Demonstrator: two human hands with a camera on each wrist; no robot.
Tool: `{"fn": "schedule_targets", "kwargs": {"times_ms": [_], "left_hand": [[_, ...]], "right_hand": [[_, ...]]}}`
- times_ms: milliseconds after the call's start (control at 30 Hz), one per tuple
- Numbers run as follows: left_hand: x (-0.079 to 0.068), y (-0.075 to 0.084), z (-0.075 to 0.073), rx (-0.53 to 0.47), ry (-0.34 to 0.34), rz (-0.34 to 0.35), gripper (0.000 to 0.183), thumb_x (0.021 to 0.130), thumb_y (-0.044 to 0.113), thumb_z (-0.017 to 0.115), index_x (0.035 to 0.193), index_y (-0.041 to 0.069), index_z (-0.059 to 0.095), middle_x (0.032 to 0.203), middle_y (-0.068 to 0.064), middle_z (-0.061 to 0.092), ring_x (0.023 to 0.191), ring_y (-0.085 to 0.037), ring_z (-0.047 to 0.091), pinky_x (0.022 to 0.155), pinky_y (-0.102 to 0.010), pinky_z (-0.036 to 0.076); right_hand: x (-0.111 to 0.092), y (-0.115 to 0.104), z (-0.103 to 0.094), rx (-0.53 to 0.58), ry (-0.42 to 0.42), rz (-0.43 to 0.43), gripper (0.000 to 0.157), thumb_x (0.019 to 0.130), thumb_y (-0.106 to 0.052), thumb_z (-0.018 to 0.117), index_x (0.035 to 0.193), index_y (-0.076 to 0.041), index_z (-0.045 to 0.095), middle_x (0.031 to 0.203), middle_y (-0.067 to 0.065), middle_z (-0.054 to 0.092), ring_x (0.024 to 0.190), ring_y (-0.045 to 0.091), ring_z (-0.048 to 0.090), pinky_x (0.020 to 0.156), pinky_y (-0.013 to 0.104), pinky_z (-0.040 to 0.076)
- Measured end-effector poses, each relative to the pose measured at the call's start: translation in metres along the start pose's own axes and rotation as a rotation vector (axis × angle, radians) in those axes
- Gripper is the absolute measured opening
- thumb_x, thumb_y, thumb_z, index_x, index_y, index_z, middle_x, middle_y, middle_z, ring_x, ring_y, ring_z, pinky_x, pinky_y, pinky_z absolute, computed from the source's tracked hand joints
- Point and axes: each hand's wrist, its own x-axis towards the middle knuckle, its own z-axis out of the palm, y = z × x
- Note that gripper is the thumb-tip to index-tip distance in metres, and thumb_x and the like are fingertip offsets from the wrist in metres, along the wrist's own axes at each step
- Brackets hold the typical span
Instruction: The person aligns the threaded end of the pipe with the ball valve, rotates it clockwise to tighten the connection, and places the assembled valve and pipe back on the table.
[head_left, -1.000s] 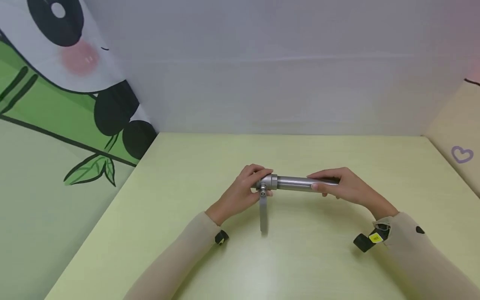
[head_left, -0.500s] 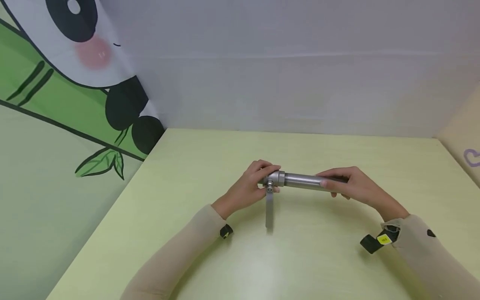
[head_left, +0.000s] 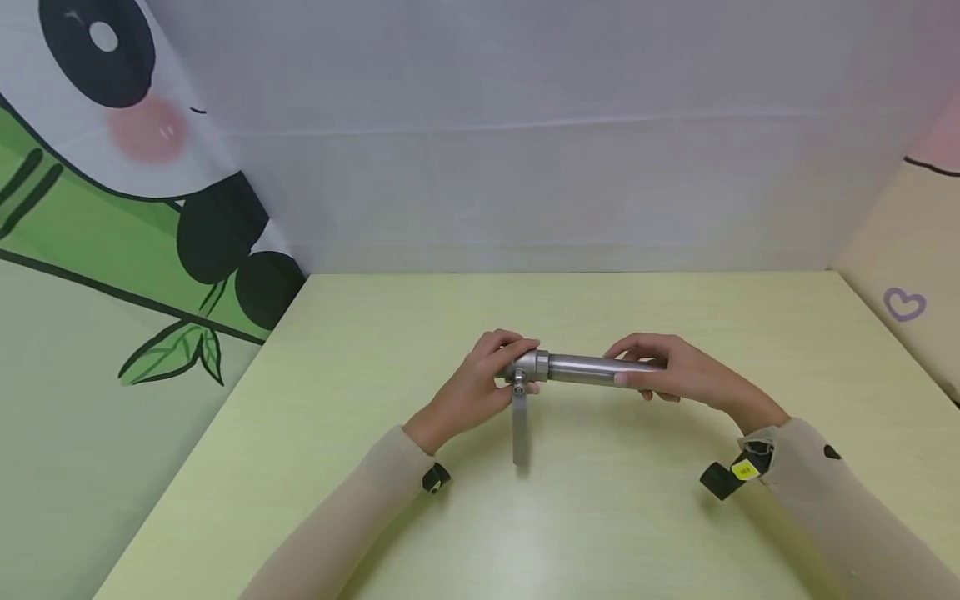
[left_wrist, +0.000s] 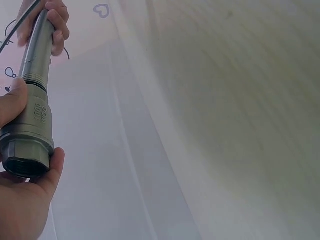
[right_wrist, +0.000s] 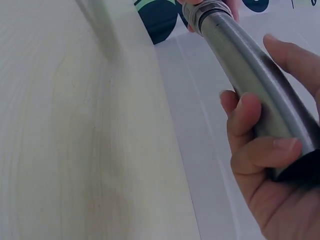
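Observation:
My left hand [head_left: 471, 385] grips a metal ball valve [head_left: 529, 364], thumb and fingers on opposite sides of its body. The valve's lever handle [head_left: 521, 429] points toward me. In the left wrist view the valve body [left_wrist: 37, 117] shows raised lettering, and its near end is an open hexagonal socket. A steel pipe [head_left: 581, 368] runs from the valve's right end, with some thread visible at the joint. Around the pipe's far right part, my right hand [head_left: 686, 373] has its fingers curled. The right wrist view shows those fingers under the pipe [right_wrist: 255, 70] and its dark open end near the palm.
Valve and pipe are held above a pale yellow table [head_left: 600, 517]. A grey-white back wall [head_left: 525, 183] stands behind it, with a cartoon-printed panel [head_left: 150, 275] on the left and a cream panel [head_left: 900, 275] on the right. Black wrist cameras [head_left: 723, 479] hang below the sleeves.
The camera view has swung right, then back left. Both hands keep their hold on the valve and pipe; the right hand's fingers have shifted slightly on the pipe.

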Motion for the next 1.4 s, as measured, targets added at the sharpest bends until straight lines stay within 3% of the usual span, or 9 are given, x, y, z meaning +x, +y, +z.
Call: {"fn": "schedule_targets", "kwargs": {"times_ms": [133,267,500,667,900,1167,1400], "left_hand": [[-0.004,-0.001,0.0,0.001,0.0,0.01,0.05,0.082,0.016,0.077,0.128,0.006,0.059,0.12,-0.006,0.053,0.109,-0.018,0.048,0.081,-0.024,0.051],[-0.007,-0.002,0.0,0.005,-0.004,0.017,0.05,0.082,0.016,0.077,0.128,0.006,0.06,0.12,-0.006,0.053,0.109,-0.017,0.047,0.081,-0.024,0.051],[-0.01,-0.003,-0.001,0.0,-0.009,0.011,0.05,0.082,0.016,0.077,0.127,0.005,0.059,0.119,-0.006,0.053,0.108,-0.018,0.047,0.08,-0.024,0.052],[-0.01,-0.003,-0.001,-0.002,-0.008,0.002,0.05,0.082,0.016,0.077,0.128,0.007,0.058,0.12,-0.007,0.052,0.109,-0.019,0.047,0.079,-0.024,0.052],[-0.01,-0.001,-0.002,-0.005,-0.013,-0.011,0.051,0.083,0.015,0.076,0.13,0.007,0.057,0.121,-0.008,0.052,0.109,-0.019,0.048,0.079,-0.024,0.052],[-0.01,-0.002,0.0,-0.015,-0.007,-0.019,0.054,0.083,0.017,0.076,0.132,0.008,0.056,0.122,-0.007,0.051,0.111,-0.02,0.047,0.076,-0.024,0.053],[-0.008,-0.002,0.0,-0.004,0.006,0.0,0.054,0.082,0.017,0.077,0.131,0.008,0.057,0.122,-0.007,0.051,0.111,-0.019,0.047,0.075,-0.022,0.053]], "right_hand": [[-0.002,0.001,0.005,-0.029,0.01,0.017,0.044,0.082,-0.021,0.076,0.119,-0.016,0.053,0.103,0.012,0.052,0.062,0.015,0.05,0.047,0.025,0.037],[-0.004,0.003,0.009,-0.033,0.009,0.006,0.054,0.079,-0.018,0.079,0.123,-0.016,0.048,0.106,0.011,0.048,0.079,0.021,0.056,0.058,0.029,0.046],[-0.006,0.006,0.015,-0.032,0.059,-0.067,0.044,0.079,-0.015,0.079,0.113,-0.016,0.052,0.1,0.012,0.053,0.081,0.022,0.06,0.063,0.03,0.05],[-0.005,0.005,0.016,-0.079,0.12,-0.106,0.037,0.079,-0.016,0.08,0.108,-0.015,0.058,0.104,0.009,0.061,0.084,0.018,0.063,0.072,0.029,0.052],[-0.007,0.004,0.015,-0.12,0.171,-0.163,0.033,0.078,-0.018,0.081,0.106,-0.017,0.065,0.101,0.006,0.065,0.078,0.013,0.063,0.067,0.027,0.052],[-0.008,0.004,0.009,-0.109,0.161,-0.017,0.039,0.081,-0.028,0.079,0.117,-0.021,0.068,0.103,0.006,0.064,0.074,0.019,0.057,0.055,0.033,0.05],[-0.008,0.003,0.008,-0.063,0.167,0.072,0.044,0.083,-0.031,0.076,0.123,-0.016,0.066,0.104,0.009,0.068,0.081,0.03,0.062,0.056,0.036,0.05]]}}
